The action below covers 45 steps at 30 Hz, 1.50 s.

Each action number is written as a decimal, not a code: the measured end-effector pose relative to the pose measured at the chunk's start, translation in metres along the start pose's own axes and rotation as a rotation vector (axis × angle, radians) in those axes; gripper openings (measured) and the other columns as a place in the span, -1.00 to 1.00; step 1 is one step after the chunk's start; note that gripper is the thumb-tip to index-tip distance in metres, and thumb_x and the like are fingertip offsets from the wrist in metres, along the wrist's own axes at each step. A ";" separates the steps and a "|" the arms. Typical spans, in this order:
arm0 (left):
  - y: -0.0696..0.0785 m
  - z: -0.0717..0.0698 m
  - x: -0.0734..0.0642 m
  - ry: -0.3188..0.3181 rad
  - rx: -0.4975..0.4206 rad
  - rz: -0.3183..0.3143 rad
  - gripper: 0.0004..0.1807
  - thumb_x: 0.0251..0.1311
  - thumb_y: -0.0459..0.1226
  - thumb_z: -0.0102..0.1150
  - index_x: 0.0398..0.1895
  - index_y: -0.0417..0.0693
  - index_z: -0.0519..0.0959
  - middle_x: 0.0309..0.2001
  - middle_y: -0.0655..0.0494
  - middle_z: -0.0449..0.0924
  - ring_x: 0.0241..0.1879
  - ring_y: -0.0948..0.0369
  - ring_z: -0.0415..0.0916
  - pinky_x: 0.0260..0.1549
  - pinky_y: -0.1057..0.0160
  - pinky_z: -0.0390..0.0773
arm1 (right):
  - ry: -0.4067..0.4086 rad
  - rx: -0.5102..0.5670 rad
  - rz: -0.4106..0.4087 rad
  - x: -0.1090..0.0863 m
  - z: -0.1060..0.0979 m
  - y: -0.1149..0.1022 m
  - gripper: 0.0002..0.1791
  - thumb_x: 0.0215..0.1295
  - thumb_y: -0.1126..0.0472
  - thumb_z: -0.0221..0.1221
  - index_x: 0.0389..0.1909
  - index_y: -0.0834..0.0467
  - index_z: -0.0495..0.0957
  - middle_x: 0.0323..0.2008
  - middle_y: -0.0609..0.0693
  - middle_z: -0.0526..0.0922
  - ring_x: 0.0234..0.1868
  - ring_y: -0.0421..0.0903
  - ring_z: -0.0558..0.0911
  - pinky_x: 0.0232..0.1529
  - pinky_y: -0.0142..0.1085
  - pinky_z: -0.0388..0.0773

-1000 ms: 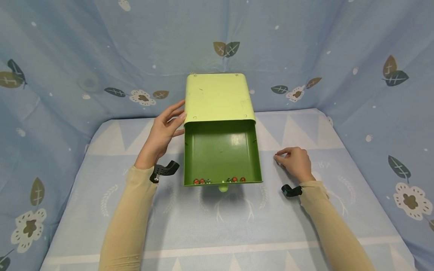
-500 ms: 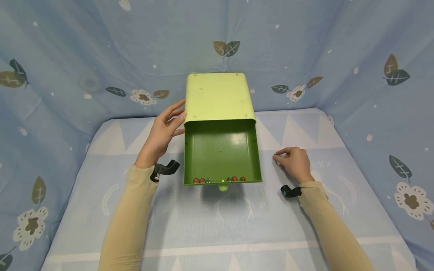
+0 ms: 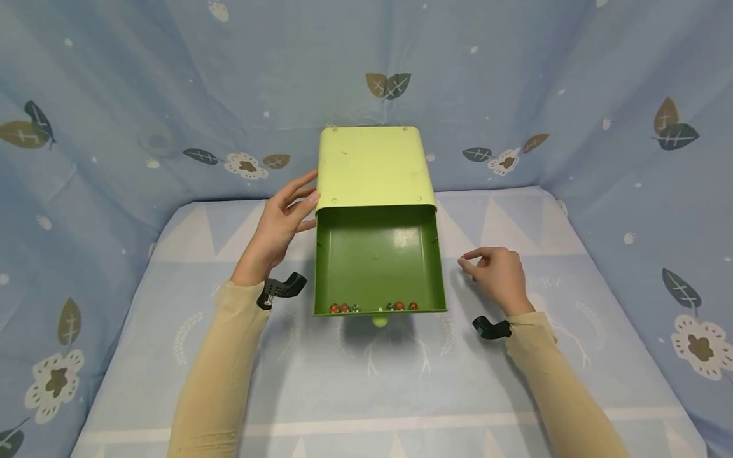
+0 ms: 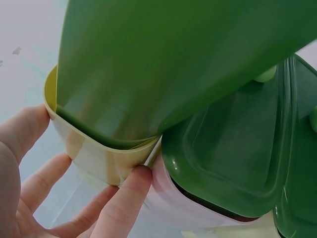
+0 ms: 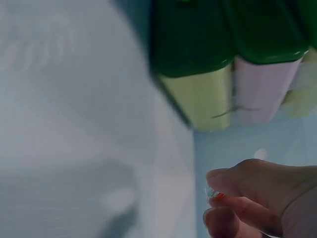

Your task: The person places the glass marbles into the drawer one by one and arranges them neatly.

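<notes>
In the head view stands a stacked drawer unit [image 3: 372, 166] with a light yellow-green casing. Its dark green top drawer [image 3: 375, 257] is pulled far out. Several small red and green marbles [image 3: 399, 306] lie along the drawer's front wall in two groups. My left hand [image 3: 277, 226] presses spread fingertips against the casing's left side; in the left wrist view the fingers [image 4: 126, 203] touch the wall below its rim. To the right of the drawer, my right hand [image 3: 497, 275] pinches a small clear marble [image 5: 214, 193] with red and green inside between thumb and fingertips.
Below the top drawer, a pink-cased drawer [image 4: 223, 168] and further green-fronted ones are closed. A round green knob [image 3: 380, 321] juts from the top drawer's front. Patterned blue cloth [image 3: 172, 95] surrounds the table [image 3: 424, 388] on the back and sides.
My right hand has moved slightly left, closer to the drawer, with the marble held. The left hand stays on the casing; the whole head view has shifted a little.
</notes>
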State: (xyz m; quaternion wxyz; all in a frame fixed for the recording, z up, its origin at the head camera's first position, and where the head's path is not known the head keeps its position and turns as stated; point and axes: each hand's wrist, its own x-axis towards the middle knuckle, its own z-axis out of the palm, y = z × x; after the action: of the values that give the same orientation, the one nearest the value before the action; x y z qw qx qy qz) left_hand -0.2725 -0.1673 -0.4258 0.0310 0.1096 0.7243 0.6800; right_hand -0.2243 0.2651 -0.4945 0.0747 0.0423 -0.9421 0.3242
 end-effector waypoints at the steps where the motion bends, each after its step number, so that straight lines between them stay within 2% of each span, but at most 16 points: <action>1: 0.001 0.000 0.000 0.001 -0.001 0.002 -0.37 0.70 -0.05 0.15 0.73 0.26 0.31 0.52 -0.10 0.35 0.48 -0.05 0.43 0.37 -0.24 0.60 | 0.018 0.008 -0.018 0.000 -0.003 -0.005 -0.78 0.43 0.19 0.49 -0.09 0.28 0.87 -0.67 -0.05 0.67 -0.69 -0.10 0.54 -0.70 -0.30 0.34; 5: 0.002 0.001 0.000 0.001 -0.003 0.007 -0.37 0.69 -0.04 0.16 0.73 0.26 0.32 0.52 -0.10 0.36 0.46 -0.05 0.45 0.34 -0.22 0.63 | 0.100 0.025 -0.093 -0.001 -0.017 -0.028 -0.82 0.41 0.21 0.51 -0.10 0.25 0.88 -0.68 -0.05 0.66 -0.71 -0.11 0.54 -0.72 -0.29 0.34; 10: 0.002 0.002 -0.002 0.014 -0.003 0.001 -0.37 0.70 -0.06 0.17 0.73 0.25 0.32 0.52 -0.10 0.35 0.47 -0.04 0.45 0.34 -0.23 0.63 | 0.175 0.012 -0.179 -0.005 -0.032 -0.060 -0.84 0.43 0.20 0.51 -0.10 0.21 0.89 -0.71 -0.11 0.60 -0.75 -0.16 0.47 -0.64 -0.26 0.36; 15: -0.001 0.006 -0.001 0.002 -0.011 0.004 -0.37 0.69 -0.05 0.18 0.72 0.25 0.33 0.51 -0.11 0.36 0.45 -0.04 0.48 0.33 -0.21 0.64 | 0.236 0.038 -0.234 -0.013 -0.046 -0.091 -0.88 0.42 0.22 0.52 -0.12 0.17 0.90 -0.70 -0.13 0.59 -0.71 -0.18 0.46 -0.61 -0.36 0.32; 18: -0.002 0.008 0.000 -0.007 -0.012 0.001 -0.37 0.68 -0.04 0.18 0.72 0.26 0.34 0.51 -0.12 0.36 0.45 -0.04 0.48 0.34 -0.19 0.65 | 0.256 0.060 -0.284 -0.018 -0.051 -0.109 -0.89 0.37 0.27 0.54 -0.13 0.17 0.90 -0.68 -0.12 0.59 -0.66 -0.18 0.50 -0.58 -0.44 0.36; 22: -0.002 0.008 0.002 -0.012 -0.007 -0.007 -0.37 0.69 -0.04 0.18 0.72 0.27 0.34 0.51 -0.14 0.35 0.46 -0.05 0.46 0.35 -0.16 0.64 | 0.241 0.081 -0.365 -0.018 -0.055 -0.132 -0.88 0.33 0.29 0.57 -0.14 0.17 0.90 -0.67 -0.14 0.58 -0.66 -0.21 0.51 -0.58 -0.46 0.39; 28: 0.000 0.004 0.002 -0.007 -0.010 -0.007 -0.37 0.68 -0.03 0.19 0.71 0.26 0.35 0.50 -0.14 0.36 0.46 -0.05 0.47 0.33 -0.15 0.66 | 0.199 0.109 -0.459 -0.007 -0.054 -0.157 -0.90 0.35 0.29 0.55 -0.15 0.15 0.90 -0.68 -0.18 0.57 -0.67 -0.24 0.46 -0.60 -0.39 0.36; 45: 0.005 0.000 -0.003 -0.008 -0.010 -0.003 -0.36 0.68 -0.03 0.18 0.73 0.26 0.32 0.51 -0.12 0.36 0.45 -0.04 0.47 0.33 -0.15 0.66 | 0.095 0.091 -0.554 0.011 -0.042 -0.187 -0.93 0.36 0.27 0.54 -0.20 0.18 0.89 -0.67 -0.13 0.58 -0.63 -0.24 0.49 -0.55 -0.27 0.46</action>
State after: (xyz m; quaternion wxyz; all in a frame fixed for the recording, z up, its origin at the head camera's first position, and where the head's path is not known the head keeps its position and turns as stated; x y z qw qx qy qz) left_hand -0.2687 -0.1677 -0.4209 0.0356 0.1112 0.7210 0.6831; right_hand -0.2060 0.1432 -0.3470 0.2024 0.2861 -0.8746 0.3350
